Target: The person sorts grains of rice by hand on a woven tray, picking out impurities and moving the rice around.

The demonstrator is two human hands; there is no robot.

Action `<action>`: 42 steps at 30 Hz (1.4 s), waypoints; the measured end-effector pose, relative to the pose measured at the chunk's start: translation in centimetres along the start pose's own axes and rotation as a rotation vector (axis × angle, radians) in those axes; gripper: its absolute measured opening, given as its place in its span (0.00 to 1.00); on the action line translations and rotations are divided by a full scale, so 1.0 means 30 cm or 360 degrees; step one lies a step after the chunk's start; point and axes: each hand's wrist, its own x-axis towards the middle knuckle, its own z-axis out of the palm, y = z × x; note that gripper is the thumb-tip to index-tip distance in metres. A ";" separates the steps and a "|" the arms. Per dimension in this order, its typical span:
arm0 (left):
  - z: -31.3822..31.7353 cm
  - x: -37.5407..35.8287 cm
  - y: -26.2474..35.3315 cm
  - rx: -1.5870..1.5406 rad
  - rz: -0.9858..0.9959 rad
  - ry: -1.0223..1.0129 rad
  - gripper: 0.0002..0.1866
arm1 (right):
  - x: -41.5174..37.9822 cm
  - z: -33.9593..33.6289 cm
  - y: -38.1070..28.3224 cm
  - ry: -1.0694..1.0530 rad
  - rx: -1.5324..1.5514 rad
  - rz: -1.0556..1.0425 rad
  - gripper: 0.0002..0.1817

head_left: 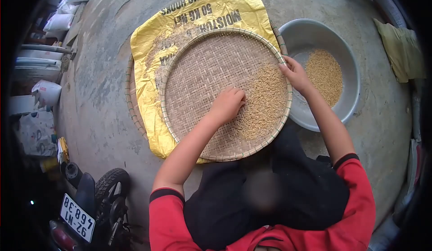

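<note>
From my end I have the right hand (296,74) clasping the rim of the round woven tray (198,84); my left hand (228,104) is curled low over the tray at the edge of the spread grain (267,100), and I cannot tell whether its fingers pinch any; the grain lies on the tray's right side; beneath the tray I see a yellow sack (240,3); just right stands a metal basin (353,93), holding more grain (325,78), on the floor (103,102).
</note>
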 end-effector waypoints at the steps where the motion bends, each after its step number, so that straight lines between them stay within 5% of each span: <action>1: 0.000 -0.001 -0.001 0.0005 0.0029 -0.0005 0.05 | -0.001 0.000 -0.004 -0.0019 -0.0011 0.0007 0.27; 27: 0.017 0.004 -0.004 0.0344 0.0217 -0.0173 0.05 | -0.001 0.001 0.000 0.0010 -0.0046 0.0005 0.26; 30: -0.002 0.007 0.012 0.0219 0.0150 -0.0190 0.05 | -0.004 0.003 -0.001 0.0022 -0.0034 -0.0016 0.26; 34: -0.079 0.081 0.108 -0.0522 -0.0311 -0.0358 0.06 | 0.014 -0.012 0.028 -0.0032 -0.0066 0.0001 0.27; 38: -0.121 0.215 0.331 -0.1679 0.0428 -0.0105 0.20 | -0.009 -0.001 -0.018 -0.0058 0.0080 0.0195 0.25; 40: -0.146 0.250 0.298 -0.1598 0.0381 0.0069 0.21 | -0.050 0.017 -0.076 0.0071 -0.0415 -0.0171 0.24; 41: -0.155 0.257 0.276 -0.1506 0.0326 0.0224 0.23 | -0.010 0.011 -0.032 -0.0110 0.0120 -0.0055 0.25; 42: -0.158 0.242 0.235 -0.1508 0.0332 0.0246 0.23 | 0.004 -0.017 0.008 -0.0122 0.0104 -0.0064 0.25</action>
